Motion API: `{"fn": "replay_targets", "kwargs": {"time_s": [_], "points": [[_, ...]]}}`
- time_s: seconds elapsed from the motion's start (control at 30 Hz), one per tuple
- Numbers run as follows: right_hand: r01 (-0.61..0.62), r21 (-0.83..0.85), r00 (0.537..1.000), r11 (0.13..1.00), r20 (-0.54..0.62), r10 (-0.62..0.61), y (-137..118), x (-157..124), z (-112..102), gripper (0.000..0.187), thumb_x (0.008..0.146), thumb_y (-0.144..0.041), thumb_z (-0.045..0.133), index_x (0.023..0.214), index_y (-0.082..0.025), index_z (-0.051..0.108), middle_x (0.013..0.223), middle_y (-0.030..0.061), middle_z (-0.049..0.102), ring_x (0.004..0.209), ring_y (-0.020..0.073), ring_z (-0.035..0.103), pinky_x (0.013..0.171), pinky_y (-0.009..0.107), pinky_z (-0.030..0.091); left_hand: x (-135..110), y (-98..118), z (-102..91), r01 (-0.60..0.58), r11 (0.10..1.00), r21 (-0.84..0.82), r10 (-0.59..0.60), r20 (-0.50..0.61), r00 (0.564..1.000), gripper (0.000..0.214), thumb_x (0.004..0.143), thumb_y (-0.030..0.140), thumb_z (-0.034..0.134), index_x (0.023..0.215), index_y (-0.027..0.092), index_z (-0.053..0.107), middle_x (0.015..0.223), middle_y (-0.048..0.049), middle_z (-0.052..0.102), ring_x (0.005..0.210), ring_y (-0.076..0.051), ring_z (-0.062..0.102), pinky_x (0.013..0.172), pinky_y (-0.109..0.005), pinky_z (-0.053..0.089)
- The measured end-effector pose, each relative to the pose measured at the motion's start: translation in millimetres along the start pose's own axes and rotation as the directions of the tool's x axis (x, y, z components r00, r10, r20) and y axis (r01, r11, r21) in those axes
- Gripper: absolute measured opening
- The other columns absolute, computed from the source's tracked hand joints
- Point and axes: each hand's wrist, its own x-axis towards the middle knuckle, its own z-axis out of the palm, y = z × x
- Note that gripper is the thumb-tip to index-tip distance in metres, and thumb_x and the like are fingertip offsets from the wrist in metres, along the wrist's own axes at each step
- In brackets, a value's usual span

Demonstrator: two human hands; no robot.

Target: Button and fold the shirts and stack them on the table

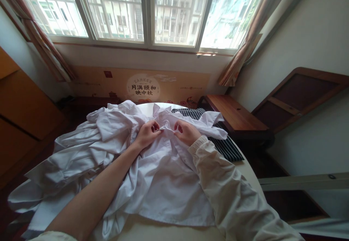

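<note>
A white shirt [169, 182] is spread over a pale round table, its lower hem towards me and one sleeve [214, 124] out to the right. My left hand [148, 133] pinches the cloth near the upper middle of the shirt. Close beside it, my right hand [187, 131] pinches the same part from the other side, and a small fold stands up between the two. Whether a button lies under the fingertips is too small to tell. A heap of crumpled white cloth [95, 142] lies along the left, touching the shirt.
Black-and-white striped cloth [227, 146] lies under the sleeve at the table's [249, 172] right edge. A wooden bench [237, 113] stands beyond on the right. A printed panel [109, 84] leans below the barred window [147, 11]. An orange cabinet [24, 113] stands at left.
</note>
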Motion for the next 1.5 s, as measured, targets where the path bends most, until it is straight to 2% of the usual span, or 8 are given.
{"fn": "replay_targets", "kwargs": {"time_s": [0.07, 0.27, 0.4, 0.57, 0.8, 0.93, 1.1, 1.5], "points": [[0.009, -0.034, 0.997, 0.999, 0.078, -0.007, -7.1, -1.7, -5.3, 0.006, 0.081, -0.024, 0.079, 0.082, -0.024, 0.073, 0.072, -0.0021, 0.071, 0.065, 0.0155, 0.062, 0.063, 0.027, 0.043, 3.2, 3.8, -5.1, -0.044, 0.998, 0.044, 0.043, 0.029, 0.999, 0.027, 0.070, 0.037, 0.089, 0.072, 0.020, 0.068, 0.065, 0.0009, 0.063, 0.060, -0.015, 0.051, 0.058, -0.025, 0.039], [-0.053, -0.141, 0.973, 0.989, 0.214, 0.083, -15.2, -10.3, -8.2, 0.020, 0.068, -0.035, 0.091, 0.064, -0.028, 0.073, 0.065, -0.0026, 0.070, 0.058, 0.0157, 0.061, 0.055, 0.028, 0.036, 3.8, 14.4, -14.8, -0.160, 0.982, 0.101, 0.109, 0.390, 0.914, 0.020, 0.075, 0.039, 0.084, 0.072, 0.022, 0.075, 0.065, -0.0004, 0.069, 0.058, -0.015, 0.057, 0.055, -0.025, 0.037], [-0.071, -0.250, 0.960, 0.966, 0.245, 0.134, -13.2, -12.3, -2.7, 0.027, 0.068, -0.046, 0.090, 0.059, -0.027, 0.073, 0.064, 0.0008, 0.070, 0.056, 0.0174, 0.061, 0.052, 0.029, 0.034, -4.5, 18.0, -7.9, -0.146, 0.973, 0.179, 0.067, 0.387, 0.920, 0.026, 0.069, 0.045, 0.088, 0.064, 0.024, 0.074, 0.060, -0.0009, 0.068, 0.052, -0.016, 0.055, 0.051, -0.026, 0.031], [-0.102, -0.365, 0.942, 0.926, 0.263, 0.207, -15.5, -10.4, 1.9, 0.009, 0.072, -0.034, 0.084, 0.068, -0.028, 0.079, 0.077, 0.0052, 0.077, 0.067, 0.0229, 0.069, 0.056, 0.030, 0.039, -10.8, 20.8, 1.7, -0.111, 0.966, 0.235, 0.019, 0.361, 0.932, 0.021, 0.064, 0.037, 0.091, 0.065, 0.025, 0.075, 0.063, -0.0018, 0.070, 0.055, -0.018, 0.058, 0.052, -0.027, 0.031], [-0.080, -0.436, 0.904, 0.896, 0.346, 0.249, -28.5, -11.2, -1.5, 0.024, 0.081, -0.048, 0.072, 0.079, -0.026, 0.080, 0.092, 0.0083, 0.080, 0.084, 0.0282, 0.075, 0.069, 0.032, 0.051, -8.8, 27.1, 0.3, -0.075, 0.948, 0.309, -0.090, 0.485, 0.870, 0.012, 0.077, 0.036, 0.080, 0.082, 0.025, 0.083, 0.083, -0.0015, 0.079, 0.076, -0.020, 0.069, 0.067, -0.026, 0.045], [-0.061, -0.464, 0.893, 0.884, 0.369, 0.256, -30.8, -11.5, -5.0, 0.018, 0.083, -0.038, 0.067, 0.086, -0.027, 0.081, 0.099, 0.0071, 0.080, 0.091, 0.0278, 0.075, 0.074, 0.032, 0.052, -6.0, 20.7, -0.4, -0.026, 0.986, 0.163, -0.068, 0.545, 0.836, 0.021, 0.081, 0.039, 0.076, 0.088, 0.020, 0.082, 0.086, -0.0036, 0.079, 0.080, -0.020, 0.069, 0.073, -0.026, 0.050], [-0.111, -0.463, 0.879, 0.879, 0.367, 0.304, -32.2, -11.6, -7.7, 0.025, 0.083, -0.048, 0.070, 0.086, -0.026, 0.081, 0.099, 0.0085, 0.080, 0.092, 0.0294, 0.075, 0.076, 0.034, 0.053, -1.3, 15.7, -3.2, 0.066, 0.998, -0.009, -0.049, 0.576, 0.816, 0.027, 0.082, 0.042, 0.077, 0.090, 0.016, 0.080, 0.087, -0.0064, 0.077, 0.079, -0.018, 0.067, 0.072, -0.027, 0.051], [-0.115, -0.498, 0.861, 0.860, 0.381, 0.336, -39.0, -12.7, -12.8, 0.021, 0.082, -0.040, 0.073, 0.086, -0.022, 0.082, 0.102, 0.0150, 0.080, 0.093, 0.0335, 0.075, 0.077, 0.039, 0.054, 6.3, 10.2, -17.2, 0.115, 0.993, -0.014, -0.079, 0.639, 0.765, 0.031, 0.085, 0.044, 0.076, 0.095, 0.015, 0.070, 0.089, -0.0048, 0.070, 0.077, -0.015, 0.062, 0.069, -0.025, 0.049]]}}
